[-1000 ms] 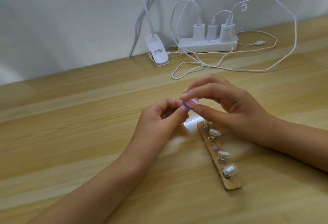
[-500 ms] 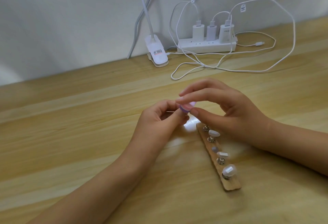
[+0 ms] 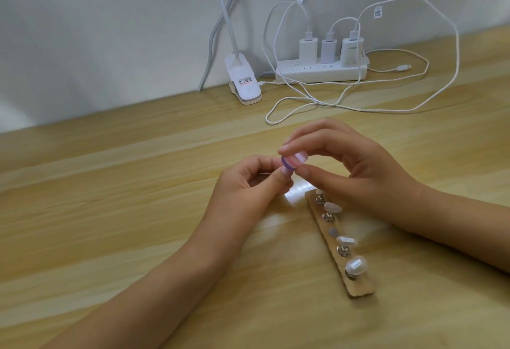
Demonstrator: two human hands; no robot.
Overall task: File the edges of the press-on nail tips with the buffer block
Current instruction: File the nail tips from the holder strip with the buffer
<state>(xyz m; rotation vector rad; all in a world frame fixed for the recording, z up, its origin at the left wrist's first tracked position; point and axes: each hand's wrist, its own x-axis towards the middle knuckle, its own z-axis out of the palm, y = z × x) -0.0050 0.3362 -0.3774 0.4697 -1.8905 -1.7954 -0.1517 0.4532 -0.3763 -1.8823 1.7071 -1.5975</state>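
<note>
Over the desk (image 3: 110, 224): right hand (image 3: 358, 177) pinches the buffer block (image 3: 376, 161).
Left hand (image 3: 248, 191): pinches a thin pin (image 3: 266, 174) beneath it.
Wooden strip (image 3: 358, 289): nail tips (image 3: 356, 265), just beside.

The surface (image 3: 110, 224) is showing smooth, faintly glossy wood; the matt wooden strip (image 3: 361, 289) is carrying glossy translucent plastic nail tips (image 3: 356, 264)

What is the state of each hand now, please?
Left hand: closed, pinching a thin pin.
Right hand: closed, holding the buffer block.
</note>
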